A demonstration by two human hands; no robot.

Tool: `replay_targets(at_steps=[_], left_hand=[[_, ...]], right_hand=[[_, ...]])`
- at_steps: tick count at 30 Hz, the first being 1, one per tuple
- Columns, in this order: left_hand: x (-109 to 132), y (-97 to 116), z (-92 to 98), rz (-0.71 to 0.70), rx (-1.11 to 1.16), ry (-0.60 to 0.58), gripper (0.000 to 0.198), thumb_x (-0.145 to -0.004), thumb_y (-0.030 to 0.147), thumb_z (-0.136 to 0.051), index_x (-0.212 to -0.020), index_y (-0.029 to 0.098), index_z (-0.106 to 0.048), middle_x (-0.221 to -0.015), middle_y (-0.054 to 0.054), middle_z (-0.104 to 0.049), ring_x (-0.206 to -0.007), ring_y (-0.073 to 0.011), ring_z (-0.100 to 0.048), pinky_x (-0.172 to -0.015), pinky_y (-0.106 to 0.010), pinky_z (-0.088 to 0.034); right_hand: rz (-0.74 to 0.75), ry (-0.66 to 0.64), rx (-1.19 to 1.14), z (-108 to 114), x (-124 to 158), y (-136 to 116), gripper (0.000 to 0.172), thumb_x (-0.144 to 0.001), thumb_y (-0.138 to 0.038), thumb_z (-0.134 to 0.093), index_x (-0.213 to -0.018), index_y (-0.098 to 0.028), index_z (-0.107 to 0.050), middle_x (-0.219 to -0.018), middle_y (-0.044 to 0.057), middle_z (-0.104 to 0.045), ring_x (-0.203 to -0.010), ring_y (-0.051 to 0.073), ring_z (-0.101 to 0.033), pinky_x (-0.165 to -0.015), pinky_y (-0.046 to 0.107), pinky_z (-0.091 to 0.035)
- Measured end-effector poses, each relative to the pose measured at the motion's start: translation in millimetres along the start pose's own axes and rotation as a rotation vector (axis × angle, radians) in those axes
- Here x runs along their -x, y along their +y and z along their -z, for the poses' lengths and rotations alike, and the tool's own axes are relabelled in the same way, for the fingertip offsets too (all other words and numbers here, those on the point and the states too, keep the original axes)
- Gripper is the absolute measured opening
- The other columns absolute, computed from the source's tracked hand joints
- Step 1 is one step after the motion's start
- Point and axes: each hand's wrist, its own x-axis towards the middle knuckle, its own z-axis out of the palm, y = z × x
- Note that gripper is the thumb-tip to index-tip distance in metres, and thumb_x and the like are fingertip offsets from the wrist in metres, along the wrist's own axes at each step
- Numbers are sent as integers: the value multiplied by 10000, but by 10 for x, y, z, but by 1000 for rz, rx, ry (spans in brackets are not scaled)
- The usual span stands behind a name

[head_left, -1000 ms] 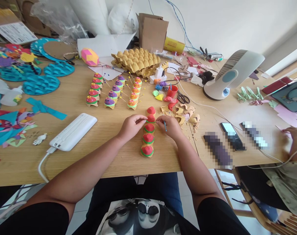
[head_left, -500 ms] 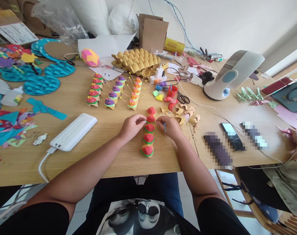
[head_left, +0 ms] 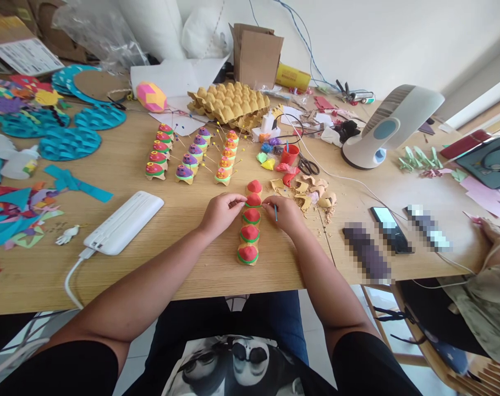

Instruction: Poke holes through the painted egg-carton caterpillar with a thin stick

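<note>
In front of me on the table lies an egg-carton strip (head_left: 250, 235), its bumps covered in red clay with green bands round their lower edges. My left hand (head_left: 223, 214) has thumb and fingers closed against the left side of the second bump from the far end. At the right side of that same bump are the fingertips of my right hand (head_left: 286, 213). A thin blue stick (head_left: 275, 212) is held in my right hand, pointing down toward me. What lies between the right fingertips is too small to make out.
Behind the strip stand decorated red, purple and orange egg-carton strips (head_left: 192, 159) with pins. Carton scraps (head_left: 316, 192), scissors (head_left: 309, 166) and a red cup (head_left: 290, 154) lie to the right, near a white fan (head_left: 385, 132). A white power bank (head_left: 124, 223) is at left; another person's hand (head_left: 495, 231) is far right.
My hands stay at the same bump, with only a tiny shift of the right fingers and the blue stick. The other person's hand at far right has moved slightly.
</note>
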Motion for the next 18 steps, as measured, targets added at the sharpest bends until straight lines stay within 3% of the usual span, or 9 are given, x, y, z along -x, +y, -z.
replay_targets(at_steps=[18], left_hand=[[-49, -8, -36, 44, 6, -12, 163, -856, 247, -647, -981, 203, -741, -927, -46, -787, -846, -194, -731, -796, -313, -567]], right_hand=[[-33, 28, -158, -52, -62, 82, 107, -852, -236, -684, -923, -193, -751, -807, 23, -741, -713, 155, -610, -672, 268, -421]])
